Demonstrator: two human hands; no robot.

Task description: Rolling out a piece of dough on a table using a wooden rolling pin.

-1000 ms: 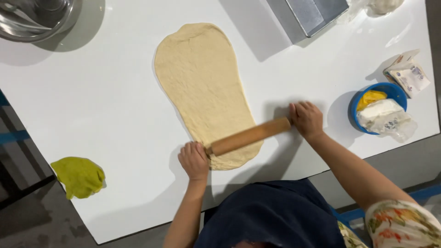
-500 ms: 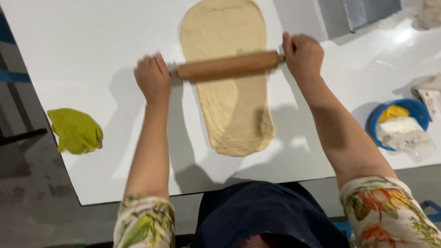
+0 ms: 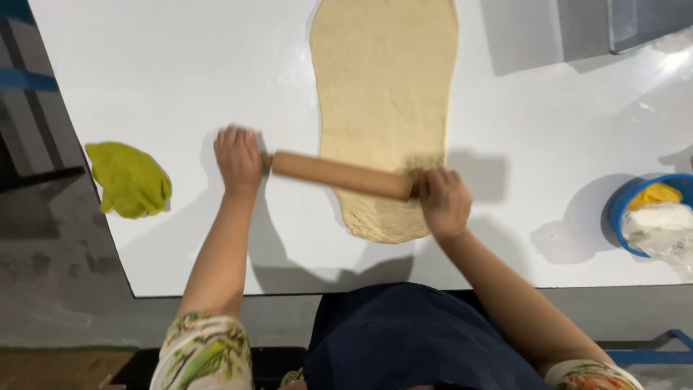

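Bright overhead light, glare top right, soft shadows, hands sl. blurred.

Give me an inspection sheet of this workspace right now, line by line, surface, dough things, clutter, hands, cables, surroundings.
Surface: white table, glossy.
Job's things: long flattened dough sheet lying lengthwise away from the person; wooden rolling pin across its near part.
Clutter: yellow-green cloth at the table's left edge; blue bowl at right holding a yellow item and a white bag; grey metal tray at top right.
Hands: left hand and right hand each grip one end of the pin.
Cables: nothing seen.
Surroundings: grey floor, blue frame part at lower right.
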